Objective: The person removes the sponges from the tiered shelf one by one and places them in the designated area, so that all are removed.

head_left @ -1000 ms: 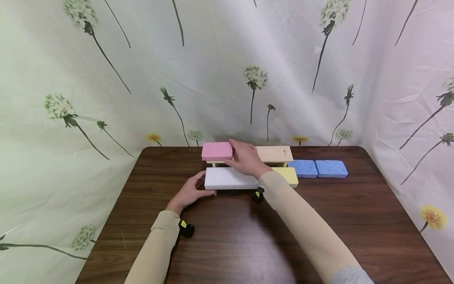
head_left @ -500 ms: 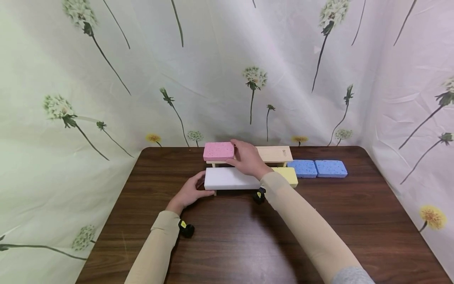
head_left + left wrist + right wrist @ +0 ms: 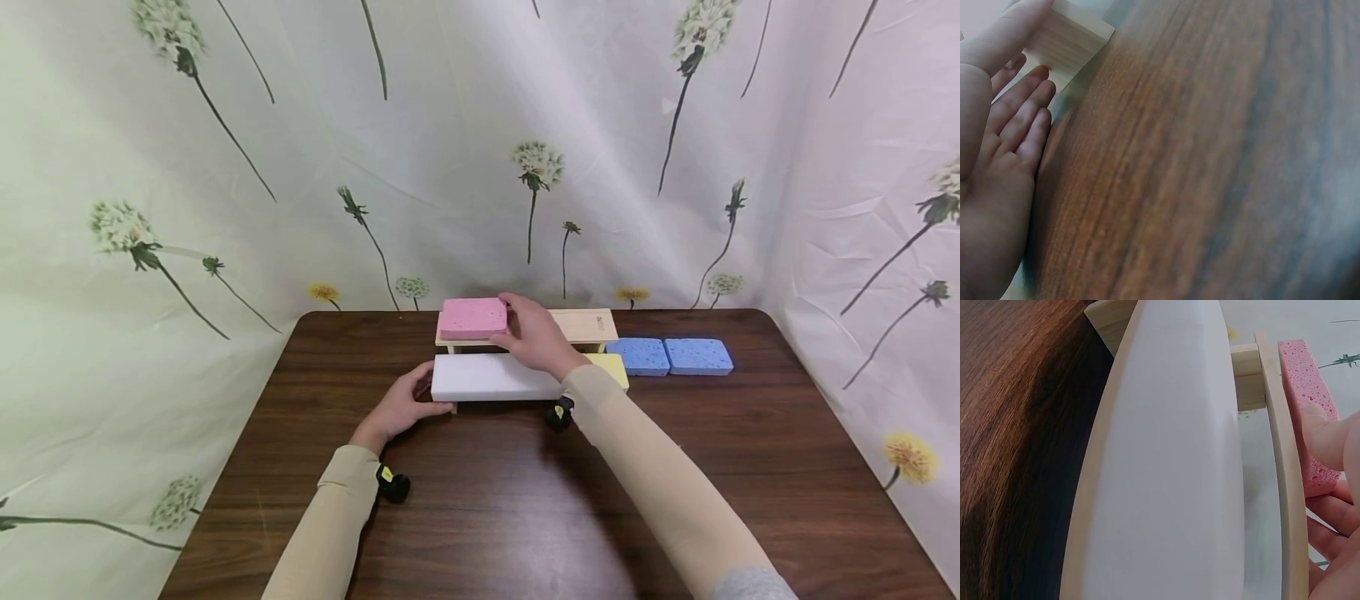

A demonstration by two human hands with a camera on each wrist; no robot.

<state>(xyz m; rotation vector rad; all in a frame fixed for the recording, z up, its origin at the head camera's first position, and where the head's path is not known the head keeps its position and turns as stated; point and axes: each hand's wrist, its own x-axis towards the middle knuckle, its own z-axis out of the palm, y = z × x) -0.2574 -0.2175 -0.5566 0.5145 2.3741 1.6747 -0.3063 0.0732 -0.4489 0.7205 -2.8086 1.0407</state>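
Observation:
My right hand point(image 3: 536, 333) pinches the right end of a pink sponge point(image 3: 472, 317), thumb in front and fingers behind. That sponge lies flat over the left end of the rear shelf of a pale wooden rack point(image 3: 585, 323). In the right wrist view the thumb presses the sponge's pitted face point(image 3: 1304, 369). A long white block point(image 3: 487, 377) covers the left part of the front shelf, beside a yellow sponge point(image 3: 611, 367) partly hidden by my right forearm. My left hand point(image 3: 401, 408) holds the front shelf's left end, thumb by the front leg and fingers reaching behind.
Two blue sponges point(image 3: 637, 357) lie end to end on the dark wooden table point(image 3: 480, 492), right of the rack. A white curtain point(image 3: 450, 167) printed with dandelions hangs close behind the table and along its sides.
My right hand has slid the pink sponge a little to the right, from jutting past the rear shelf's left end to lying over it. The left hand has stayed in place.

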